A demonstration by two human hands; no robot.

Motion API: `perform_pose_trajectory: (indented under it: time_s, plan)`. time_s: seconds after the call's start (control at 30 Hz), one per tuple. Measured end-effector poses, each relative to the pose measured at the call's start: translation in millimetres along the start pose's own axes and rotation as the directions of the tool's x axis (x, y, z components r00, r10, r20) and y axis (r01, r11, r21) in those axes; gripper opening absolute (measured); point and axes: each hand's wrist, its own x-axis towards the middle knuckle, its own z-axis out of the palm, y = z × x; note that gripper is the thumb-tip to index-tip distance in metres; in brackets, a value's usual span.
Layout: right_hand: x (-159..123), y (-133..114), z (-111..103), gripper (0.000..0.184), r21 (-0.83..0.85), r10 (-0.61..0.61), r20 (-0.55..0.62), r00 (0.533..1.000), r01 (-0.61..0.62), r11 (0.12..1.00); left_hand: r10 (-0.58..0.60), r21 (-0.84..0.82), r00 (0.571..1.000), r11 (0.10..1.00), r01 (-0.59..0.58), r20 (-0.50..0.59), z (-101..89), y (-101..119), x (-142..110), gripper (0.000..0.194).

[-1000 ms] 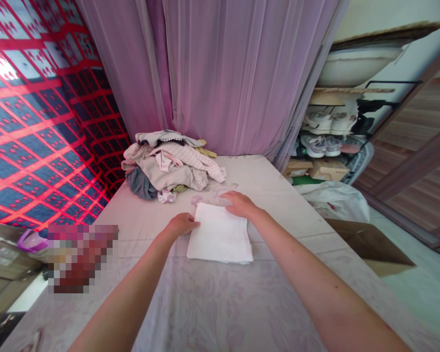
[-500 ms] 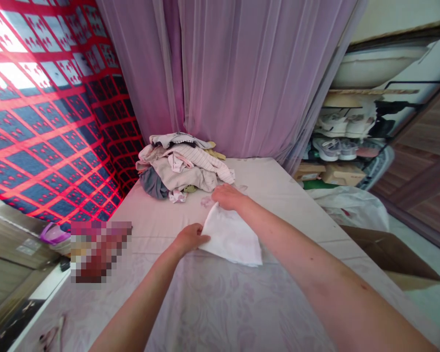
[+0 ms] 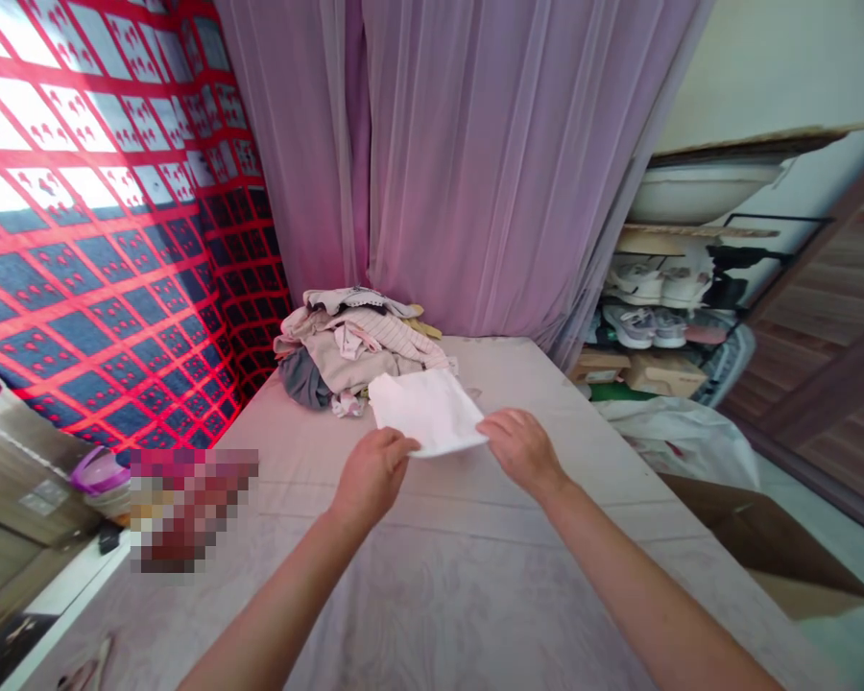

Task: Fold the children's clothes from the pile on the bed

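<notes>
A folded white cloth (image 3: 424,408) is stretched between my two hands, lifted off the bed (image 3: 432,557). My left hand (image 3: 379,470) pinches its near left corner, thumb on top. At the near right corner, my right hand (image 3: 522,446) is closed on the edge. The cloth's far side reaches the front of a heap of rumpled clothes (image 3: 360,341), grey, beige and pink striped; whether it touches them I cannot tell.
Purple curtains (image 3: 475,173) hang behind the bed, and a red-and-blue patterned cloth (image 3: 101,240) hangs at the left. To the right stand a shoe rack (image 3: 648,326), a white plastic bag (image 3: 684,437) and an open cardboard box (image 3: 770,537). Scissors (image 3: 90,667) lie at the near left.
The cloth lay flat on the bed, then was lifted at its far left corner. Now both hands grip its near edge, and it has moved away from me toward the heap.
</notes>
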Motion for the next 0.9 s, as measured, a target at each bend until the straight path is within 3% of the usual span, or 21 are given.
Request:
perform_pose_trajectory:
  time_s: [0.13,0.27,0.43,0.5,0.67,0.83,0.9]
  plan:
    - [-65,-20,27,0.030,0.114,-0.078,0.162,0.984,0.060,0.992,-0.025,-0.100,0.985,0.994,0.042,0.169,37.1,0,-58,0.035]
    - [-80,-20,26,0.039,0.218,-0.045,0.240,0.970,-0.008,0.976,-0.111,-0.129,0.978,0.983,0.135,0.178,36.1,-5,-73,0.033]
    - [-53,-15,27,0.031,0.226,0.205,0.204,0.957,-0.250,0.941,-0.147,-0.006,0.986,0.989,0.148,0.083,35.9,-29,-39,0.034]
    - [-39,-20,34,0.033,0.205,0.284,0.210,0.936,-0.326,0.923,-0.173,0.079,0.980,0.983,0.166,0.094,44.7,-36,-21,0.043]
    - [-2,-37,50,0.038,0.127,0.328,0.279,0.903,-0.373,0.919,-0.332,0.247,0.924,0.927,0.283,0.188,68.4,-41,5,0.066]
    - [29,-29,67,0.035,-0.044,0.573,0.368,0.733,-0.602,0.798,-0.359,0.279,0.896,0.917,0.286,0.262,78.4,-43,3,0.071]
    - [33,-22,74,0.033,-0.058,0.608,0.373,0.701,-0.636,0.769,-0.357,0.285,0.894,0.917,0.280,0.272,78.7,-44,2,0.071]
